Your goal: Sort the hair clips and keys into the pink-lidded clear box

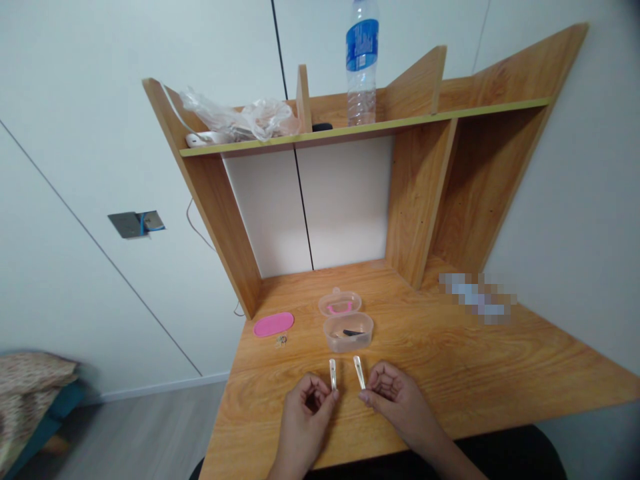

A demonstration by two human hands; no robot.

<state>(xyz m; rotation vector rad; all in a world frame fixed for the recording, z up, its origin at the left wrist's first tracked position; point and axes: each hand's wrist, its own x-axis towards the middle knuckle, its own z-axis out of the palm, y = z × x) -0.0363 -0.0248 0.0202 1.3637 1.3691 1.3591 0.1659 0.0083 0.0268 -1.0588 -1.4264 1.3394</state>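
Note:
My left hand (307,417) pinches the lower end of a slim silver metal clip (333,372) between thumb and fingers, holding it upright. A second silver metal clip (357,371), leaning slightly left at its top, is pinched in my right hand (395,400). The two clips are side by side, a small gap apart. Just beyond them sits an open clear plastic box (349,343) with a dark slender item (353,333) inside. Its lid (325,305), with a pink handle (341,308), is tipped back behind it.
A pink oval tray (273,325) lies on the left of the wooden desk (480,373), near a little cluster of small metal pieces (281,341). A blurred-out item (475,298) is at the right. On the shelf above stand a water bottle (362,73) and a crumpled plastic bag (250,120).

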